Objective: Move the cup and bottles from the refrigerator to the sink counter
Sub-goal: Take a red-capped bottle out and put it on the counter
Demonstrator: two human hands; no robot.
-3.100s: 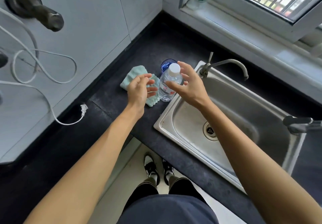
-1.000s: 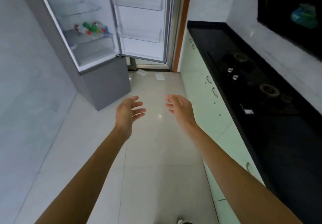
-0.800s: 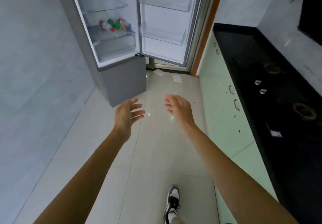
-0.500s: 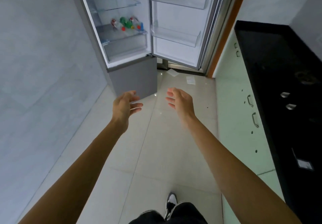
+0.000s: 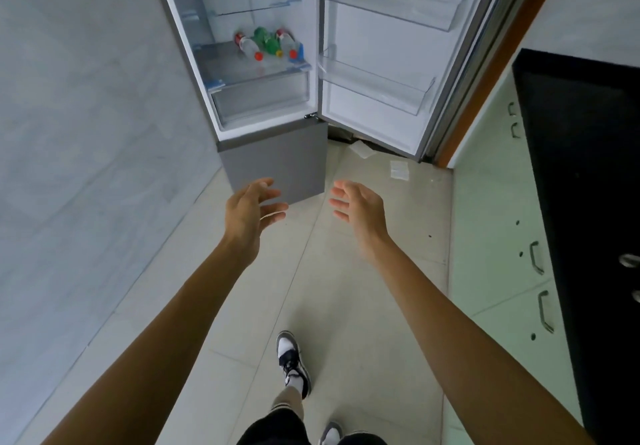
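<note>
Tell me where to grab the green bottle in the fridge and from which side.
Probably take the green bottle around its neck end, coming straight in from the open front. It lies on its side, yellow cap toward the door, with a red-capped bottle close on each flank.

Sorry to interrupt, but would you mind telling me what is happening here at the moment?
A person is walking toward an open refrigerator with both arms stretched ahead. The left hand and right hand are open and empty. Three bottles lie side by side on a fridge shelf, not yet touched. The door stands wide open, its racks bare.
</note>
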